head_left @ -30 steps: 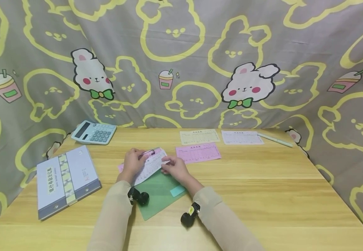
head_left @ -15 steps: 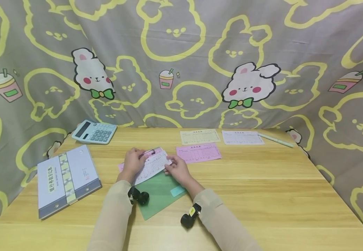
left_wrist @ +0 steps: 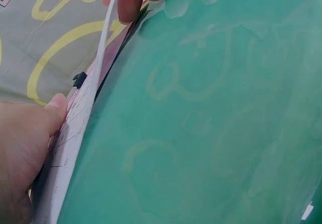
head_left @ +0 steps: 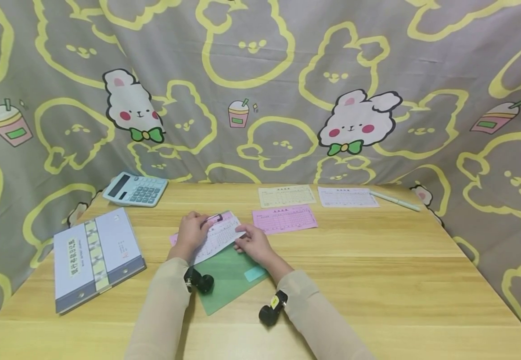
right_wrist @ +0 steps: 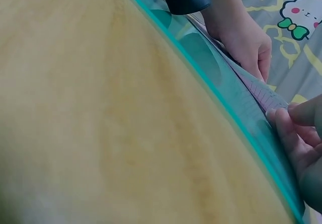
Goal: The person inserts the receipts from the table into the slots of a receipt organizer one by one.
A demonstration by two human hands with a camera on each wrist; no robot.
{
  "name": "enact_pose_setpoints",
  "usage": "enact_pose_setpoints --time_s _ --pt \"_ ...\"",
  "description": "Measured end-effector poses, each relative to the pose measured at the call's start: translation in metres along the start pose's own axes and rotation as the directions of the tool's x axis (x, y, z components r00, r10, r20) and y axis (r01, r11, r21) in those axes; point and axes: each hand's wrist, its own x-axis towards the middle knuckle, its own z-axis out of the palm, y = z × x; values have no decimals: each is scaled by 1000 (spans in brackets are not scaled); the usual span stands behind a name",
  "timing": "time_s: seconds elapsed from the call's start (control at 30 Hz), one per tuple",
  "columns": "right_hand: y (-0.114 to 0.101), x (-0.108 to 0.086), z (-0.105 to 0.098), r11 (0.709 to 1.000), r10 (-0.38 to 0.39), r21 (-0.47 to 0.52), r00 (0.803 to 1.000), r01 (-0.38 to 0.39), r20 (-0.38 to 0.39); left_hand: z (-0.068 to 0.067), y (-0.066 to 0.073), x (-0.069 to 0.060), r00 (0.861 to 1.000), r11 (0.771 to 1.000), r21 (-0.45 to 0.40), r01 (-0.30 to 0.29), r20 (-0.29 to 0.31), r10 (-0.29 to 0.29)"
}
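Observation:
A translucent green clipboard (head_left: 224, 285) lies on the table, its dark metal clip (head_left: 214, 219) at the far end. On its upper part are a white printed slip (head_left: 217, 240) and pink slips (head_left: 173, 241) partly hidden under it. My left hand (head_left: 190, 235) rests on the slips beside the clip, its thumb (left_wrist: 58, 108) pressing the paper. My right hand (head_left: 256, 245) pinches the white slip's right edge between thumb and fingers, lifting that edge a little off the board in the left wrist view. The left fingers' tips are mostly hidden.
Flat beyond the hands lie a yellow slip (head_left: 286, 196), a white slip (head_left: 347, 197) and a pink slip (head_left: 284, 220). A pale pen (head_left: 395, 201) touches the white one. To the left are a blue calculator (head_left: 135, 190) and a thick ledger (head_left: 98, 260). A patterned curtain (head_left: 260, 90) hangs behind.
My right hand has shifted slightly on the white slip's edge, and the slip's raised corner has dropped flatter. My left hand has stayed in place.

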Motion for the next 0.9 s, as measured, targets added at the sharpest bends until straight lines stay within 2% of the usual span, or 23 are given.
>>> enact_pose_setpoints --time_s 0.1,0.33,0.9 --pt "-2 1 1 999 15 -40 1000 -15 0 0 0 1 1000 1000 0 7 9 -7" --pt "25 27 2 990 61 -128 998 -59 12 -3 1 1 1000 1000 -2 -4 26 4" --pt "21 42 4 973 151 -181 988 -146 14 -1 0 1 1000 1000 9 -7 14 7"
